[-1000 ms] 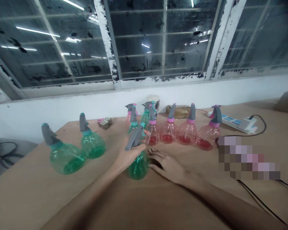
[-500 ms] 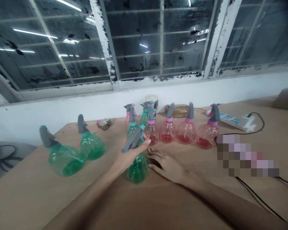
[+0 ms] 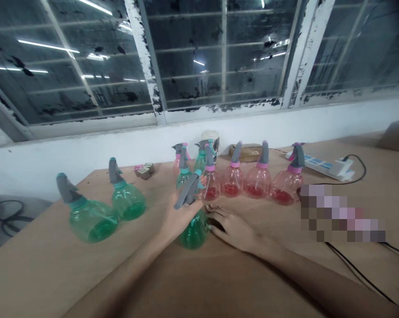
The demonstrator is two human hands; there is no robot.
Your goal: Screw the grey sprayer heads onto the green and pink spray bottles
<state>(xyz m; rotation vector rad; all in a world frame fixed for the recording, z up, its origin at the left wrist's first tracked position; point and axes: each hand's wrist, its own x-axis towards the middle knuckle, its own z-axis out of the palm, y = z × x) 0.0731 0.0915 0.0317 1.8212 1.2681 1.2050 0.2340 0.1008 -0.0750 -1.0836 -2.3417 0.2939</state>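
Note:
A green spray bottle (image 3: 193,232) with a grey and teal spray head stands in front of me, green liquid inside. My left hand (image 3: 182,212) is wrapped around its neck, just under the head, with some fingers hidden behind it. My right hand (image 3: 230,227) lies on the table close by the bottle's right side, fingers stretched out; whether the fingertips touch it I cannot tell. Just behind stand another green spray bottle (image 3: 183,176) and a pink spray bottle (image 3: 211,185) holding red liquid.
Two green spray bottles (image 3: 128,201) stand at left. Several pink spray bottles (image 3: 257,185) form a row toward the right. Behind are small blocks (image 3: 144,171), a brown box (image 3: 247,152) and a white power strip (image 3: 321,167). A black cable (image 3: 358,276) crosses the table's right side.
The green bottle in my left hand shifted slightly toward me, then back and a little right. My left fingers moved up near its trigger. My right hand stayed in place.

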